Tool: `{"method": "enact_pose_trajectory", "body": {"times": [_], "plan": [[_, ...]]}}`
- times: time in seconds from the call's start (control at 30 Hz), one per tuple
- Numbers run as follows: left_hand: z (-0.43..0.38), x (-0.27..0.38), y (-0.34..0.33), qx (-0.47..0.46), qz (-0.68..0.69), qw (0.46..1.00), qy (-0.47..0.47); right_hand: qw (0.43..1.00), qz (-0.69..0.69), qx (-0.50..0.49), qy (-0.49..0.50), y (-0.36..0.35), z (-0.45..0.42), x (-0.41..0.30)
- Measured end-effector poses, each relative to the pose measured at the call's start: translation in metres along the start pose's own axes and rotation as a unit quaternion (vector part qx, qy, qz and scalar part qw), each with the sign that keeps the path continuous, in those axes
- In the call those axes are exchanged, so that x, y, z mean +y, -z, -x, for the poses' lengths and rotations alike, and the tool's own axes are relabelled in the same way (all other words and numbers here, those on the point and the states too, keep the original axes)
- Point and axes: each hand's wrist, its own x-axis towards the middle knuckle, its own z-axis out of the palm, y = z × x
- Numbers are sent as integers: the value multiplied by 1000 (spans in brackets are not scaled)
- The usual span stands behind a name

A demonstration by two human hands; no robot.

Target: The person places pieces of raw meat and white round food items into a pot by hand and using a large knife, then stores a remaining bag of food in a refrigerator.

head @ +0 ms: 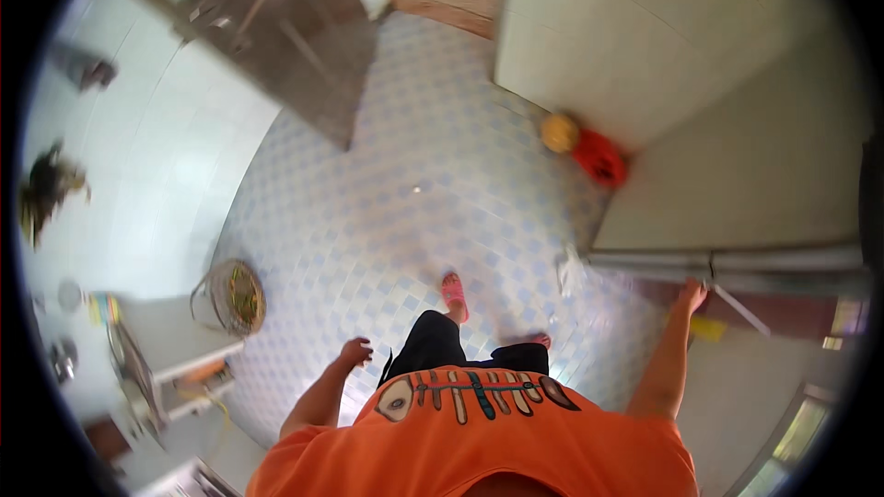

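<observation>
My left hand hangs beside my black trousers, fingers slightly curled and apart, with nothing in it. Out to the right, my arm is stretched and my right hand is raised close to a slim white rod. Blur hides whether its fingers grip the rod or only touch something beside it. Below that hand a yellow patch shows near a dark red panel. A pink sandal is on one foot, set forward on the tiled floor.
A brown door stands ajar beside a doorway. Against the right wall sit a red plastic container and a round yellow object. A wicker basket with greenery stands by a white table. A pale crumpled thing lies at right.
</observation>
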Motion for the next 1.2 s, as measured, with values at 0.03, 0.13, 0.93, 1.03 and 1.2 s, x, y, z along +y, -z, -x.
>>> {"method": "enact_pose_trajectory", "body": {"times": [0.03, 0.13, 0.93, 1.03, 1.2], "plan": [[8, 10, 2, 60, 15, 998, -14, 995, 57, -26, 84, -19, 10, 10], [17, 32, 26, 136, 156, 976, -62, 930, 191, -156, -272, -72, 46, 42], [-104, 108, 74, -259, 799, 538, -78, 543, 527, -629, -179, -625, 564, 358], [-143, 96, 87, -346, 810, 466, -81, 556, 542, -615, -136, -631, 547, 454], [-162, 79, 140, -361, 856, 362, -78, 533, 614, -576, -86, -616, 537, 614]]}}
